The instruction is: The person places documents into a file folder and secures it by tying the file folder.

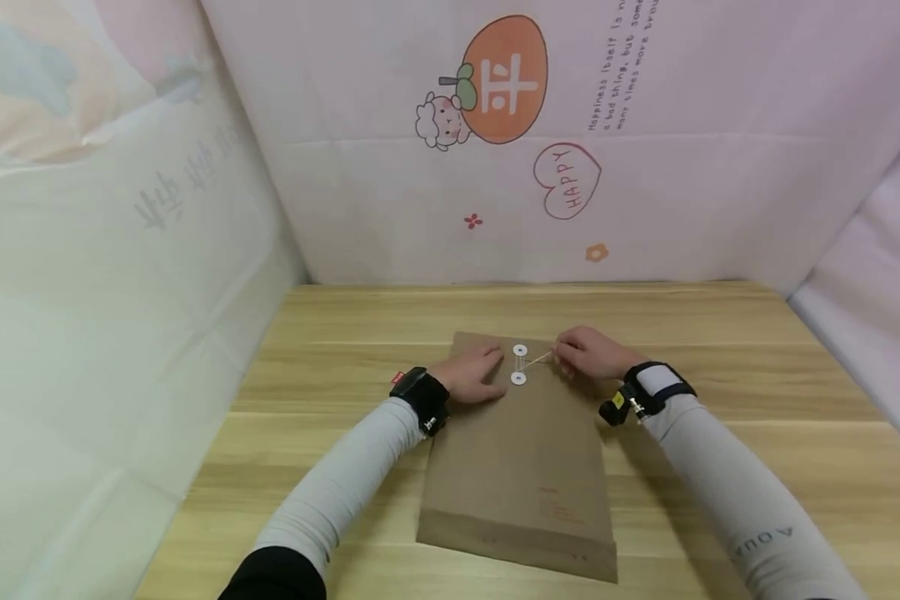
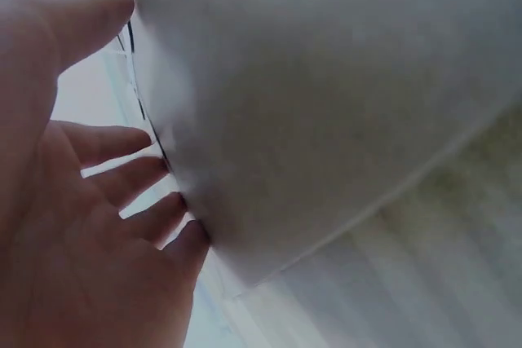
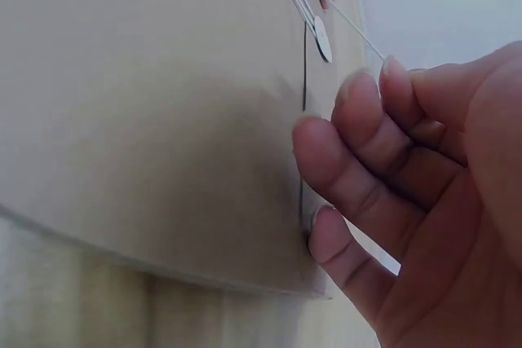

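Note:
A brown paper document envelope (image 1: 517,458) lies flat on the table, its flap end away from me. Two white button discs (image 1: 518,378) sit near that far end, with white string (image 3: 351,24) wound between them. My right hand (image 1: 588,353) pinches the loose end of the string between thumb and finger, drawing it taut to the right of the discs. In the right wrist view its other fingers rest at the envelope. My left hand (image 1: 474,372) rests on the envelope just left of the discs, fingers spread and fingertips on the paper, as the left wrist view (image 2: 122,201) also shows.
The wood-grain table (image 1: 330,367) extends around the envelope on all sides. A printed white cloth (image 1: 390,200) hangs behind the table's far edge, with more cloth walls at left and right. Each wrist wears a black strap (image 1: 422,400) with a small camera.

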Motion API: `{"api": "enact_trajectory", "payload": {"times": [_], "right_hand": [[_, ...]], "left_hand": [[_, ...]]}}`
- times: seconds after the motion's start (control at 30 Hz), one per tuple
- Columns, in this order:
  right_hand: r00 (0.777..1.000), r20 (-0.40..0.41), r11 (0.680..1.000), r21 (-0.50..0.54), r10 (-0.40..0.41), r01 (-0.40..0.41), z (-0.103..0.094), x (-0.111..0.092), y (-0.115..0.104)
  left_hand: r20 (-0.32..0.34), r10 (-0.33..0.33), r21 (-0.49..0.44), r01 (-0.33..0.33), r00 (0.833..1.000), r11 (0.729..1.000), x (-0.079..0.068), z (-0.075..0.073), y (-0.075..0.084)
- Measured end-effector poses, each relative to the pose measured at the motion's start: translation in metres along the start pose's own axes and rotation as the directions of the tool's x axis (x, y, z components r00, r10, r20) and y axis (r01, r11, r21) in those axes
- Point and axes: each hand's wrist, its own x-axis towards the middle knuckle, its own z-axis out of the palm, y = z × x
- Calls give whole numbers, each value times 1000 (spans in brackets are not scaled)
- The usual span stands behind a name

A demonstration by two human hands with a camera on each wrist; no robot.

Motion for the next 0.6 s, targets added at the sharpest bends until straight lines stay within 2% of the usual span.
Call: {"api": "enact_trajectory", "payload": {"times": [0.23, 0.4, 0.6], "right_hand": [[999, -46, 998, -65, -16, 13, -5, 19, -11], [999, -28, 996, -77, 40, -42, 0, 34, -15], [999, -2, 998, -41, 49, -49, 14, 53, -19]], "left_hand": [[40, -2, 56, -1, 999, 998, -9, -4, 4], [54, -12, 52, 9, 998, 999, -17, -2, 10], [49, -30, 51, 27, 998, 998, -23, -1, 13]]}}
